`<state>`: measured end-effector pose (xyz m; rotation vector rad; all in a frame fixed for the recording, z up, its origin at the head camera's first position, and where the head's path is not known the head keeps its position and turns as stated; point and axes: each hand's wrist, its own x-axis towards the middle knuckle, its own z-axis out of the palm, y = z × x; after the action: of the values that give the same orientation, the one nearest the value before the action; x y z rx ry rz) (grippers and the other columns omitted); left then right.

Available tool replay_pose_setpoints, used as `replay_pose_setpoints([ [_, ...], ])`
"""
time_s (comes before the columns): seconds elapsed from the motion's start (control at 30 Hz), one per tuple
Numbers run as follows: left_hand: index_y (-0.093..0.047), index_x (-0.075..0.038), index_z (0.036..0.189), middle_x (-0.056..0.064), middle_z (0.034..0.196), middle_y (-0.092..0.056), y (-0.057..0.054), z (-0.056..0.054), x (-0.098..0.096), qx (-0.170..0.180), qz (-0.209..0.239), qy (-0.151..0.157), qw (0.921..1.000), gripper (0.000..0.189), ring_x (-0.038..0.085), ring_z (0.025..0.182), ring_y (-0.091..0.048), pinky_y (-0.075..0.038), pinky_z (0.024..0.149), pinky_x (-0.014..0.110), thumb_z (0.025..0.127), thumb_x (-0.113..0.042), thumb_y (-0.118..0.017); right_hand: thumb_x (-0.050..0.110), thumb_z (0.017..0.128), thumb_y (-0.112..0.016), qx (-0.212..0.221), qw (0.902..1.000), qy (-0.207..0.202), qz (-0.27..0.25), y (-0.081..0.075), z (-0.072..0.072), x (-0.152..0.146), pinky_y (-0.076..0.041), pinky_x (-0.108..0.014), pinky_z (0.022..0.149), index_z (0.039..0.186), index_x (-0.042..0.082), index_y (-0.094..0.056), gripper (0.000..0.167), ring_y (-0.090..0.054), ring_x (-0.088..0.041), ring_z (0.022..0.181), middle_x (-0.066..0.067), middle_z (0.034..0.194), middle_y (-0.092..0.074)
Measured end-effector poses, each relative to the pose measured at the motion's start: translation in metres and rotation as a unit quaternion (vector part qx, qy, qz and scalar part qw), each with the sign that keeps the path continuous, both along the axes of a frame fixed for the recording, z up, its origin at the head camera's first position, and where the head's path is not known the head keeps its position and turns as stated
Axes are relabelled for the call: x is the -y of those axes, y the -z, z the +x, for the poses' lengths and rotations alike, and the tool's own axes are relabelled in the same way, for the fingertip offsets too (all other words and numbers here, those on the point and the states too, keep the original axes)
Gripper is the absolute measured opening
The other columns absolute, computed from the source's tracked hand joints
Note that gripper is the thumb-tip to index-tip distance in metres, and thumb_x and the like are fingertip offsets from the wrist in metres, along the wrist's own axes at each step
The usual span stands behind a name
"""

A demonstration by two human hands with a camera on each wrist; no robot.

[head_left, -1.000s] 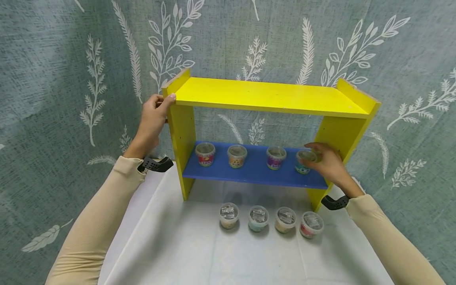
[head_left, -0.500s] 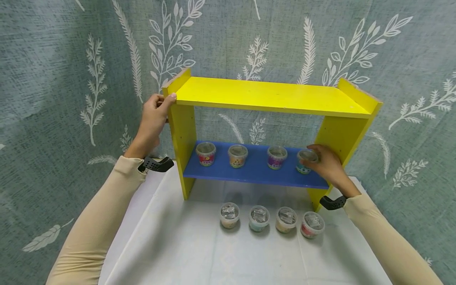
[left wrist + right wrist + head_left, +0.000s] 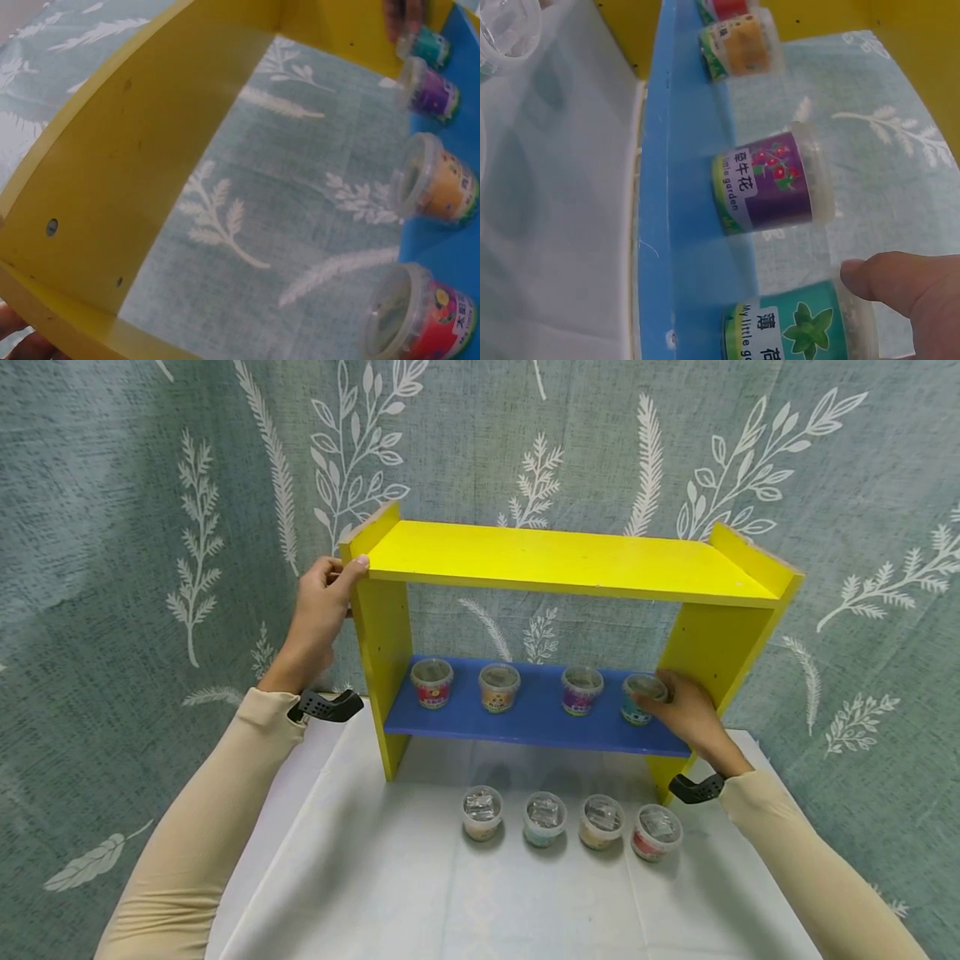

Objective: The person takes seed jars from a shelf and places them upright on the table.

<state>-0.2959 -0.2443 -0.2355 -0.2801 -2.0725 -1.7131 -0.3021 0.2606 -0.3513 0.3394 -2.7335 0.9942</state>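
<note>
My left hand [image 3: 317,610] grips the upper left side panel of a yellow shelf unit [image 3: 525,556], thumb on its front edge. At the right end of the blue middle board [image 3: 517,718] stands a small teal-labelled plastic cup [image 3: 637,710] with a leaf picture. My right hand [image 3: 686,710] holds this cup from the right, with the thumb [image 3: 866,277] at its rim in the right wrist view. Left along the board stand a purple-labelled cup [image 3: 579,697], an orange-labelled cup [image 3: 497,693] and a red-labelled cup [image 3: 432,689], all upright.
Below the unit's front, a row of several similar clear-topped cups stands on the white tablecloth [image 3: 480,902], from a pale one [image 3: 482,814] to a red one [image 3: 655,839]. A patterned green curtain [image 3: 480,435] hangs close behind the unit.
The right hand's fingers have drawn in from behind the teal cup toward its right side, and the wrist has shifted slightly left. The left hand and the cups have hardly moved.
</note>
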Motion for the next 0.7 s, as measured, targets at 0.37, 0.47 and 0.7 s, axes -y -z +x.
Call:
replay_pose_setpoints([
  [0.37, -0.053, -0.013, 0.118, 0.004, 0.115, -0.054, 0.0, 0.0004, -0.0007, 0.0, -0.001, 0.001, 1.0, 0.042, 0.021, 0.1, -0.055, -0.043, 0.087, 0.037, 0.102, -0.052, -0.057, 0.046, 0.099, -0.067, 0.004, 0.9995, 0.029, -0.011, 0.0034, -0.0005, 0.0034, -0.035, -0.036, 0.062, 0.093, 0.005, -0.051, 0.044, -0.045, -0.024, 0.068, -0.008, 0.076, -0.044],
  [0.47, -0.054, -0.013, 0.118, 0.004, 0.115, -0.054, -0.0004, 0.0002, -0.0009, 0.002, 0.0, 0.001, 1.0, 0.043, 0.02, 0.1, -0.055, -0.043, 0.087, 0.037, 0.102, -0.052, -0.058, 0.049, 0.098, -0.067, 0.008, 0.9992, 0.038, -0.007, 0.0026, 0.0008, 0.0042, -0.036, -0.037, 0.062, 0.1, 0.004, -0.056, 0.047, -0.046, -0.025, 0.07, -0.007, 0.077, -0.047],
  [0.7, -0.054, -0.013, 0.117, 0.004, 0.115, -0.054, -0.0008, -0.0001, -0.0004, 0.008, 0.004, 0.003, 1.0, 0.043, 0.02, 0.1, -0.055, -0.043, 0.087, 0.038, 0.102, -0.053, -0.058, 0.053, 0.095, -0.07, 0.005, 0.999, 0.043, -0.01, -0.0008, 0.0077, 0.0077, -0.034, -0.036, 0.059, 0.102, 0.005, -0.056, 0.051, -0.043, -0.024, 0.066, -0.006, 0.072, -0.042],
])
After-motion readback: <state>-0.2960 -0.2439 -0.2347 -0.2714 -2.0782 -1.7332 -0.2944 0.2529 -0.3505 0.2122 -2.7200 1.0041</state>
